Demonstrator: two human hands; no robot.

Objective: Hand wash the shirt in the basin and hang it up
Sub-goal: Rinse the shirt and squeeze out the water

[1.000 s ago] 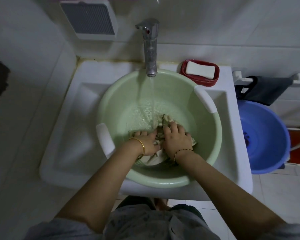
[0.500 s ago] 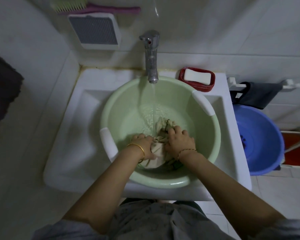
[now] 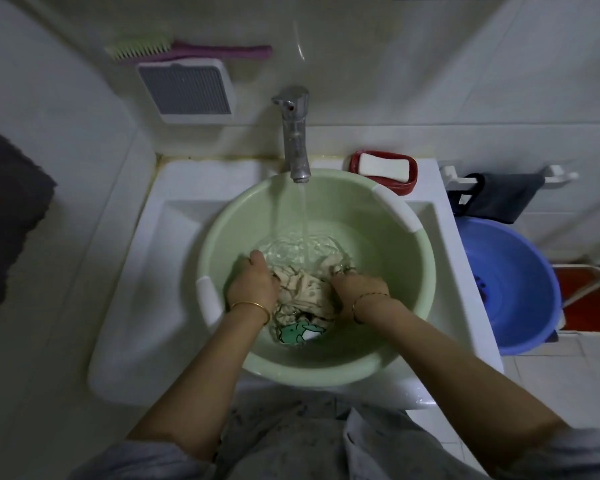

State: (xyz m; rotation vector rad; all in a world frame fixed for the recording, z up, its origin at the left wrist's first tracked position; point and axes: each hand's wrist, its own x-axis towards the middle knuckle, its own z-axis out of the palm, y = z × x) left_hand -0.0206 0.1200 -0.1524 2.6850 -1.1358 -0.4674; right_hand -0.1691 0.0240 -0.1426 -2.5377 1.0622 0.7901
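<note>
A pale green basin (image 3: 409,271) stands in the white sink (image 3: 146,271) under a running tap (image 3: 295,133). In the shallow water lies a crumpled beige shirt (image 3: 305,292) with a green print showing at its near edge. My left hand (image 3: 253,285) grips the shirt's left side, and my right hand (image 3: 357,289) grips its right side with the fingers dug into the cloth. Both wrists wear thin bracelets. The shirt's lower folds are hidden under water and my hands.
A red soap dish with a white bar (image 3: 383,168) sits on the sink's back right corner. A blue tub (image 3: 513,285) stands on the floor at right, below a dark cloth (image 3: 506,195) on a rail. A brush (image 3: 187,51) rests above a wall vent.
My hands have moved apart, spreading the bunched shirt so more beige cloth and the green print show. The view has tilted upward.
</note>
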